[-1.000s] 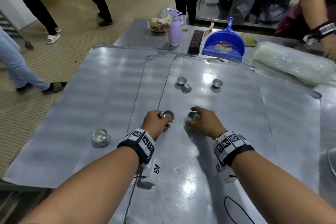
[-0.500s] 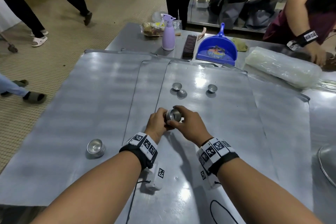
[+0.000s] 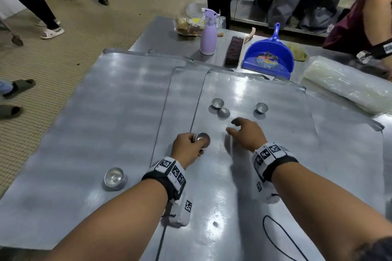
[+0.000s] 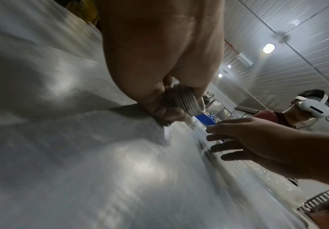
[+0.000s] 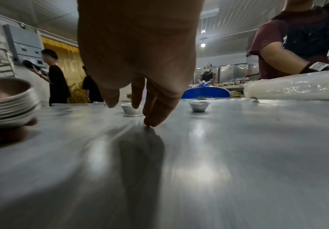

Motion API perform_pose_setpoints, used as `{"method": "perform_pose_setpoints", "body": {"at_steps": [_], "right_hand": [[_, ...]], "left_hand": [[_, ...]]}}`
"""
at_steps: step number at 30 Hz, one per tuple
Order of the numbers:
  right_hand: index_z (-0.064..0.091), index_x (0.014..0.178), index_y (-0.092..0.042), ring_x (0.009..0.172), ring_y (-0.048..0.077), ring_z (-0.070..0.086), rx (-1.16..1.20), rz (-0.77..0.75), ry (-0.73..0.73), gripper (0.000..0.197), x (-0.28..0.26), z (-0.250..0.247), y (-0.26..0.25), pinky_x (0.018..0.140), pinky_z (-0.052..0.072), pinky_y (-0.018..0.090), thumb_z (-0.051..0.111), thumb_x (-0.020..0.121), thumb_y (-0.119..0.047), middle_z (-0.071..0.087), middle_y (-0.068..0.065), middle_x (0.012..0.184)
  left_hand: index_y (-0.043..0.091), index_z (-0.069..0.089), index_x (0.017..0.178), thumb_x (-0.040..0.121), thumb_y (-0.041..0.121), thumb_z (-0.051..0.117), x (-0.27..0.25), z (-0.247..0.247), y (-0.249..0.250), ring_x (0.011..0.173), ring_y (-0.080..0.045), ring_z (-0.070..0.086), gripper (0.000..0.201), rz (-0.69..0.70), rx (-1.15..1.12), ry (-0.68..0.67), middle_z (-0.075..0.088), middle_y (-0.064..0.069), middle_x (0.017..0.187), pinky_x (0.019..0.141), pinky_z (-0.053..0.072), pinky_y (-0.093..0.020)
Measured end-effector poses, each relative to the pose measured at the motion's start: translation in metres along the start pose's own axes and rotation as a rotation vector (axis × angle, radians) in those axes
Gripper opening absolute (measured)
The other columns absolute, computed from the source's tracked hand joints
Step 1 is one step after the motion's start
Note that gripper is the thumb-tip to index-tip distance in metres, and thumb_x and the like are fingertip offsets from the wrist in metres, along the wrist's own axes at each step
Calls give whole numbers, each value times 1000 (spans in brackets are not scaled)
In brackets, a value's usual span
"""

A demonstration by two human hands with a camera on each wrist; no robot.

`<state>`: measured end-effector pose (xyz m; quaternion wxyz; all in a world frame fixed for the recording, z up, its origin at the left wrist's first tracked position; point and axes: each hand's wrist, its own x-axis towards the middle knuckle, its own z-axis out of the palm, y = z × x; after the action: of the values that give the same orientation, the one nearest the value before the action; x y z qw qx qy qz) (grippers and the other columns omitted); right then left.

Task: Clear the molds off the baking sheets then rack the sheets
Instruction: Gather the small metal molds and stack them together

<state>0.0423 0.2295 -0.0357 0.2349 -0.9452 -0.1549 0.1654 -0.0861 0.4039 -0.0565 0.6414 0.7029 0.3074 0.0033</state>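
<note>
The left hand (image 3: 186,146) is curling its fingers (image 4: 167,114) round a nested stack of small metal molds (image 3: 202,139), holding it low over the baking sheet (image 3: 275,154) near the middle of the frame; the ribbed rims of the stack (image 4: 187,102) are showing clearly in the left wrist view. Just to its right, the right hand (image 3: 247,133) is hovering with its fingers (image 5: 155,114) spread apart and empty, one fingertip almost touching the metal.

Beyond that hand, three loose molds are sitting on the same sheet: a pair touching each other (image 3: 220,108) and a single one (image 3: 262,107) off to the right. Another short stack of molds (image 3: 114,178) is standing on the big sheet (image 3: 95,123) at lower left.

The sheets are lying overlapped on a steel table (image 3: 161,32). Toward the top of the frame a lilac spray bottle (image 3: 208,36), a brush (image 3: 233,51) and a blue dustpan (image 3: 269,57) are standing in a row, and a roll of clear plastic (image 3: 347,87) is lying at the right edge. Someone in a maroon shirt (image 3: 360,17) is leaning at the upper right, and other people are standing about on the tiled floor (image 3: 63,53) at the left.
</note>
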Motion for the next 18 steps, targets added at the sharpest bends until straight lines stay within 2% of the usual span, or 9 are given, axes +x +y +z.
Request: {"method": "perform_pose_setpoints", "body": {"at_steps": [4, 7, 11, 13, 18], "right_hand": [[48, 143, -14, 127, 30, 54, -112, 4, -59, 59, 35, -12, -8, 103, 43, 38, 63, 93, -41, 58, 13, 139], [42, 147, -14, 127, 31, 52, -176, -18, -74, 62, 53, -11, -18, 100, 42, 38, 61, 93, -40, 56, 14, 139], [45, 141, -15, 118, 35, 57, -200, -7, -107, 59, 71, 3, -24, 95, 46, 39, 63, 91, -40, 59, 16, 130], [45, 139, -17, 115, 36, 57, -184, 13, -114, 58, 74, 10, -24, 95, 48, 41, 64, 89, -41, 56, 16, 128], [50, 126, -17, 110, 39, 56, -170, 54, -27, 44, 73, 27, -20, 93, 50, 47, 60, 90, -38, 47, 13, 123]], "left_hand": [[13, 70, 85, 91, 13, 66, 1, -1, -7, 56, -12, 68, 8, 38, 30, -10, 73, -10, 78, 56, 52, -22], [14, 71, 87, 91, 14, 66, 2, -2, -11, 58, -13, 69, 7, 50, 8, -19, 73, -8, 78, 57, 53, -22], [12, 72, 95, 92, 14, 67, 2, -3, -16, 63, -14, 71, 7, 59, -3, -28, 74, -7, 81, 60, 54, -22], [11, 72, 98, 92, 14, 66, 2, -4, -17, 64, -13, 72, 9, 61, -14, -36, 74, -5, 82, 60, 54, -21], [9, 74, 100, 93, 11, 65, 4, -4, -19, 60, -11, 69, 11, 65, -32, -47, 71, -4, 79, 60, 53, -20]]}}
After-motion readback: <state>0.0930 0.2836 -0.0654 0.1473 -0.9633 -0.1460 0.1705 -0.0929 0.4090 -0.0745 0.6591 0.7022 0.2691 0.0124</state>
